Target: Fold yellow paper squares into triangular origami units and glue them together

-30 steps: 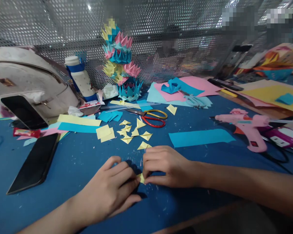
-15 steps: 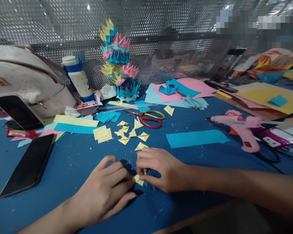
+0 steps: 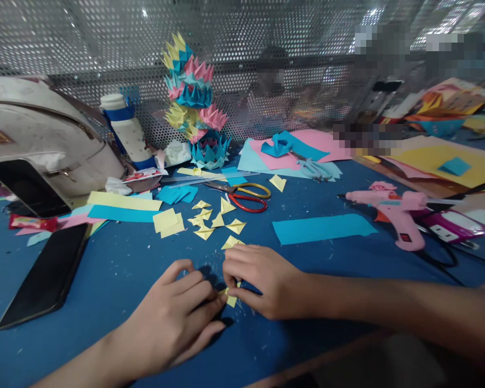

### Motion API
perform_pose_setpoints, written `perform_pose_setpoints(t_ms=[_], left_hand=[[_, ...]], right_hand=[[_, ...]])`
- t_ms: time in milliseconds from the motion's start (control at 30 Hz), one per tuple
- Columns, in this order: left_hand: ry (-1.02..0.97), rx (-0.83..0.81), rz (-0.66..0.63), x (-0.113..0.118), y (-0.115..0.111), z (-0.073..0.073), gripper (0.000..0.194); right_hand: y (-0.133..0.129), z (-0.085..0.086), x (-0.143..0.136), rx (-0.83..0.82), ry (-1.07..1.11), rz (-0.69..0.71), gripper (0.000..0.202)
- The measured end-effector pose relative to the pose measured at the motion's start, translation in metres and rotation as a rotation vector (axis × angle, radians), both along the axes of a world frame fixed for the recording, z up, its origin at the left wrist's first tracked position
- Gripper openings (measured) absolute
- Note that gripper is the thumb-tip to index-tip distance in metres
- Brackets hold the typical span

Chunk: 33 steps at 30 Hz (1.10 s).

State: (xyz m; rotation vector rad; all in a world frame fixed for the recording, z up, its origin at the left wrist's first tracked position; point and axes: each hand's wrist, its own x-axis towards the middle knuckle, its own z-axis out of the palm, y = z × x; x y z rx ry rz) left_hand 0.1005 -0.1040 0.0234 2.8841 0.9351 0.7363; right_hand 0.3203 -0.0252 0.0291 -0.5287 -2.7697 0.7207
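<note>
A small piece of yellow paper (image 3: 231, 299) lies on the blue table between my two hands, partly hidden by fingertips. My left hand (image 3: 181, 318) has its fingers curled and pressed to the paper's left side. From the other side my right hand (image 3: 262, 283) pinches the paper's upper right part with bent fingers. Just beyond the right hand is a folded yellow paper triangle (image 3: 231, 242). Several more folded yellow pieces (image 3: 204, 231) are scattered farther off, beside flat yellow squares (image 3: 168, 222).
Scissors (image 3: 248, 196) with red and yellow handles lie past the folded pieces. To the right are a blue paper strip (image 3: 323, 228) and a pink glue gun (image 3: 404, 213). Leftward lies a phone (image 3: 46, 275). A folded-paper tower (image 3: 198, 97) stands before the perforated metal panel.
The view has shifted slightly. My left fingertips sit a little farther over the yellow paper, while my right hand keeps nearly the same pinch.
</note>
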Motion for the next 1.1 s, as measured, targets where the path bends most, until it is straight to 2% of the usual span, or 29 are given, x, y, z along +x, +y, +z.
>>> perform_pose_setpoints(t_ms=[333, 400, 533, 733, 867, 1000, 1100], left_hand=[[-0.029, -0.118, 0.021, 0.000, -0.004, 0.002, 0.024], [-0.027, -0.119, 0.024, 0.000, -0.005, 0.002, 0.023], [-0.053, -0.114, 0.025, 0.000, -0.004, 0.002, 0.024], [-0.059, -0.160, 0.009, 0.002, 0.001, 0.005, 0.019], [-0.100, -0.220, 0.055, 0.003, 0.007, 0.001, 0.013], [-0.107, -0.196, 0.117, 0.005, 0.011, -0.007, 0.005], [-0.122, -0.171, 0.158, 0.004, 0.011, -0.009, 0.007]], right_hand=[[0.004, -0.006, 0.003, 0.068, 0.062, 0.020, 0.013], [0.008, -0.006, 0.006, 0.132, 0.106, 0.092, 0.011], [0.021, -0.003, 0.013, 0.332, 0.173, 0.294, 0.030], [0.028, -0.001, 0.016, 0.271, 0.134, 0.382, 0.030], [0.024, -0.007, 0.013, 0.298, 0.087, 0.383, 0.027], [0.023, -0.009, 0.012, 0.264, 0.052, 0.256, 0.028], [0.023, -0.006, 0.011, 0.184, 0.036, 0.194, 0.026]])
